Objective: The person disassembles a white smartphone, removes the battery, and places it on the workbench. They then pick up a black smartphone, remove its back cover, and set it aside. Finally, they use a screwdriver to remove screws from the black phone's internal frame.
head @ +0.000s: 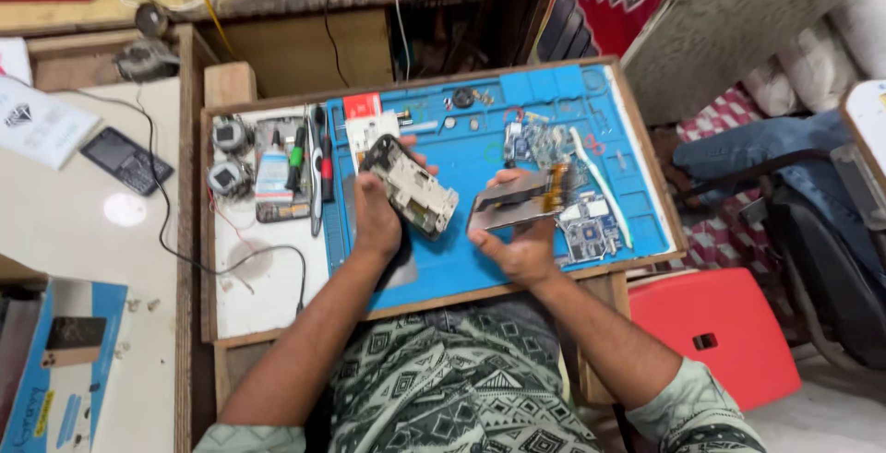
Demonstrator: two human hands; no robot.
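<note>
- The left hand (377,218) is curled tight around a pale, opened phone frame (413,193), fingers wrapped over its near end, holding it tilted just above the blue mat (461,264)
- The right hand (521,245) pinches a flat display panel (508,202) between thumb and fingers; an orange flex cable (556,187) hangs off the panel's far end
- Frame and panel sit close side by side over the middle of the mat, not quite touching
- The mat covers most of a wooden-rimmed surface (277,301), reaching its right edge
- A bare circuit board (588,232) lies on the mat just right of the right hand, with a white plastic tool (604,184) beside it toward the right edge
- Along the left side of the surface stand screwdrivers (318,162) and a small tube (273,176), with two round grey parts (228,153) near the far left corner
- A dark handset (126,160) rests on the white counter (65,232) farther left
</note>
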